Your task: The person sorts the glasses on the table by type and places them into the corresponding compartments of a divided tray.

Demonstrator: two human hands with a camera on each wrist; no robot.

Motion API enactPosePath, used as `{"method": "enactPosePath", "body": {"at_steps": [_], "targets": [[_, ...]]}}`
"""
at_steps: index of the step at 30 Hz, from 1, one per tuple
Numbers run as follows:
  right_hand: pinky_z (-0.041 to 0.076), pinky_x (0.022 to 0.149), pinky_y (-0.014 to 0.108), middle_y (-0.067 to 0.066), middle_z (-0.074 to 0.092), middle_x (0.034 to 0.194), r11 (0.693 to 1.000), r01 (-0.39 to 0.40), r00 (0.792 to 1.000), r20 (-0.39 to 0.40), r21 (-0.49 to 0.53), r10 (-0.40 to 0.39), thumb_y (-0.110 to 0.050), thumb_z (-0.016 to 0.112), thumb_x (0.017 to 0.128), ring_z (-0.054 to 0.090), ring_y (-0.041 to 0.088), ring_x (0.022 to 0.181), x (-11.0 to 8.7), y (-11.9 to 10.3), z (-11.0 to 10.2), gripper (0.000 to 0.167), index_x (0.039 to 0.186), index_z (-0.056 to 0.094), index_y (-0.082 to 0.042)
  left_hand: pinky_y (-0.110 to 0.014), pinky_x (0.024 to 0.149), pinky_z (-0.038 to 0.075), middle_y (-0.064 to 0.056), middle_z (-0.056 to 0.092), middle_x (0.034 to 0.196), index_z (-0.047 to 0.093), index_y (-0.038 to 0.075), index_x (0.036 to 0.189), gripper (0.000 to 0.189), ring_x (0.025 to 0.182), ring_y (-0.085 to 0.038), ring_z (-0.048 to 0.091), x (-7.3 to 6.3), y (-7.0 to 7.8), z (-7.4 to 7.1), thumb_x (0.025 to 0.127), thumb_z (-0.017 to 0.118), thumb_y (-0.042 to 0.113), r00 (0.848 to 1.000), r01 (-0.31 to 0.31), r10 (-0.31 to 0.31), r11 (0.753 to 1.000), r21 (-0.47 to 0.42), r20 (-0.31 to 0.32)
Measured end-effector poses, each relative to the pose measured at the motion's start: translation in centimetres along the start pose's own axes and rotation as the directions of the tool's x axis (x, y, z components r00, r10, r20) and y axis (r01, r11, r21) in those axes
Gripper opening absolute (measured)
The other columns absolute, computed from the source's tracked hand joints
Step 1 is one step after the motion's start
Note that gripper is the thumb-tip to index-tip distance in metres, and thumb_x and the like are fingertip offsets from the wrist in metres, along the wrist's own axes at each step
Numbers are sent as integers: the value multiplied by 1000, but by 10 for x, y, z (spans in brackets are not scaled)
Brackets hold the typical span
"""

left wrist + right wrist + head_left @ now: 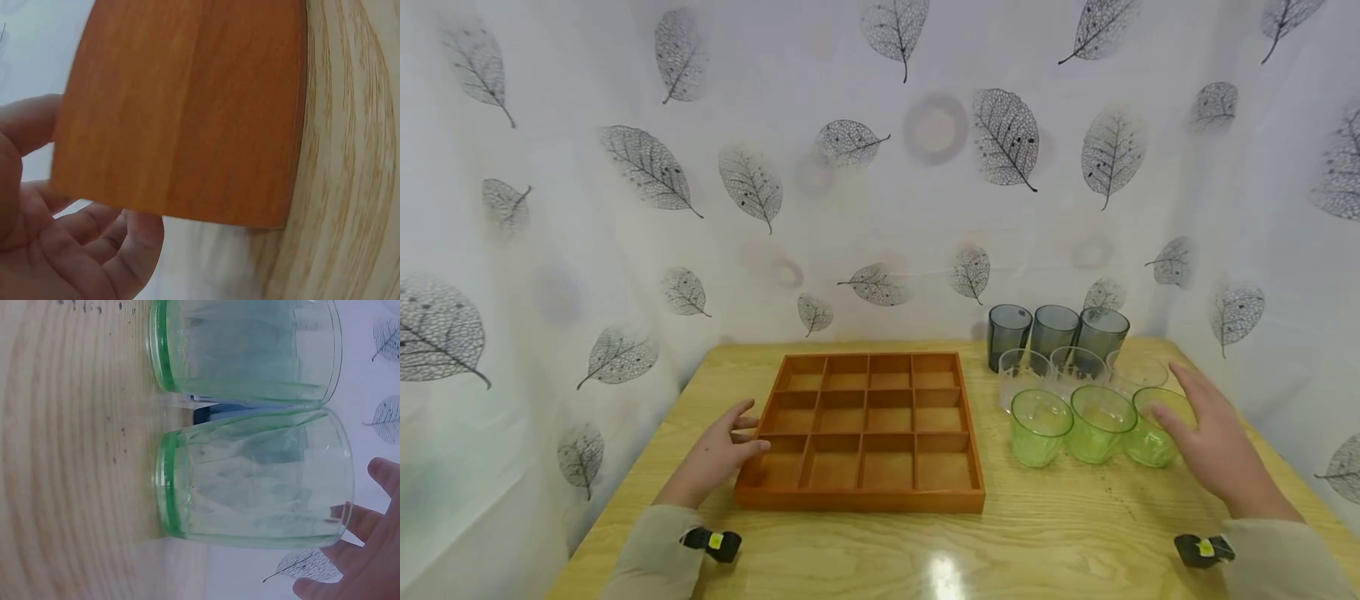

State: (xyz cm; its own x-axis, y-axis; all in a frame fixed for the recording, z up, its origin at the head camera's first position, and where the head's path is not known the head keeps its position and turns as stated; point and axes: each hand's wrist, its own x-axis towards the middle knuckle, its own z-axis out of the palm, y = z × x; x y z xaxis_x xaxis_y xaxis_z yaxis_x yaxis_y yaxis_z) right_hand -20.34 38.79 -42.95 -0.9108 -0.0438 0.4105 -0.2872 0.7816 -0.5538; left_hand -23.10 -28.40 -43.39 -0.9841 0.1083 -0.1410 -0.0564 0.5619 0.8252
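Note:
My left hand (718, 454) is at the left side of a brown wooden box divided into several compartments (859, 502). Its thumb reaches over the side rim while the other fingers stay outside, loosely bent. In the left wrist view, the box's outer wall (181, 112) hides part of the thumb. At the right, my right hand (1213, 437) is spread beside the rightmost green glass (1152, 450), thumb in front of its rim. The right wrist view shows this glass (256, 481) upright on the table, fingers apart near its mouth. Whether they touch it I cannot tell.
Two more green glasses (1036, 442) stand left of that one in the front row. Behind are three clear glasses (1024, 387), then three dark grey glasses (1009, 333). A leaf-patterned curtain (880, 208) borders the wooden table (880, 550) at back and sides.

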Motion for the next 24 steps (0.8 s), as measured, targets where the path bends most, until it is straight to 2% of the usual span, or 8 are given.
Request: {"method": "enactPosePath", "body": {"at_steps": [3, 5, 11, 16, 18, 19, 22, 24], "targets": [[-1, 110, 73, 33, 6, 162, 994, -44, 999, 17, 103, 43, -23, 46, 108, 2, 59, 144, -3, 5, -1, 70, 164, 5, -11, -51, 97, 49, -23, 43, 147, 21, 9, 161, 83, 132, -43, 47, 1, -6, 0, 97, 70, 26, 1000, 9, -9, 1000, -23, 15], [-2, 106, 76, 33, 0, 162, 979, -97, 995, 54, 181, 88, -25, 43, 110, -3, 57, 145, -5, 8, -1, 71, 164, -2, -16, -48, 95, 50, -23, 45, 145, 24, 8, 160, 80, 129, -42, 49, 1, -11, 0, 97, 70, 24, 1000, 24, -24, 999, -41, 17], [-1, 101, 80, 21, -15, 165, 897, -255, 964, 163, 362, 208, -33, 41, 110, -15, 48, 146, -13, 16, 0, 75, 159, -17, -36, -41, 93, 46, -20, 48, 133, 32, 6, 157, 71, 115, -31, 53, 3, -22, 5, 98, 68, 21, 998, 62, -60, 988, -145, 16], [-2, 110, 70, 19, -15, 165, 858, -284, 957, 180, 427, 228, -27, 44, 110, -12, 51, 146, -19, 26, 8, 80, 157, -19, -40, -36, 87, 45, -17, 48, 122, 35, 6, 155, 65, 104, -27, 52, 6, -26, 9, 97, 65, 15, 995, 97, -95, 962, -256, 17], [6, 119, 50, 19, -15, 165, 854, -299, 952, 195, 426, 237, -26, 46, 109, -7, 53, 145, -20, 30, 11, 83, 156, -21, -42, -34, 82, 46, -17, 48, 120, 35, 6, 155, 65, 100, -26, 52, 6, -27, 10, 97, 64, 13, 994, 106, -105, 956, -274, 19], [8, 119, 48, 20, -15, 165, 854, -309, 948, 205, 419, 242, -26, 46, 109, -5, 55, 145, -20, 31, 12, 84, 155, -23, -43, -34, 80, 46, -17, 49, 120, 35, 6, 155, 65, 99, -26, 52, 6, -28, 11, 97, 64, 12, 994, 110, -109, 953, -282, 21], [10, 117, 55, 18, -26, 162, 838, -347, 934, 240, 422, 266, -28, 46, 109, -7, 60, 141, -21, 32, 14, 88, 151, -30, -45, -31, 72, 45, -16, 49, 119, 35, 6, 155, 65, 94, -25, 52, 5, -30, 12, 97, 64, 11, 994, 110, -111, 950, -291, 15], [6, 116, 58, 17, -31, 160, 832, -363, 928, 244, 420, 282, -30, 47, 109, -10, 60, 140, -22, 33, 14, 90, 150, -33, -43, -29, 70, 44, -15, 47, 119, 34, 6, 155, 65, 93, -23, 50, 6, -31, 13, 97, 63, 11, 994, 108, -106, 931, -349, 25]]}}
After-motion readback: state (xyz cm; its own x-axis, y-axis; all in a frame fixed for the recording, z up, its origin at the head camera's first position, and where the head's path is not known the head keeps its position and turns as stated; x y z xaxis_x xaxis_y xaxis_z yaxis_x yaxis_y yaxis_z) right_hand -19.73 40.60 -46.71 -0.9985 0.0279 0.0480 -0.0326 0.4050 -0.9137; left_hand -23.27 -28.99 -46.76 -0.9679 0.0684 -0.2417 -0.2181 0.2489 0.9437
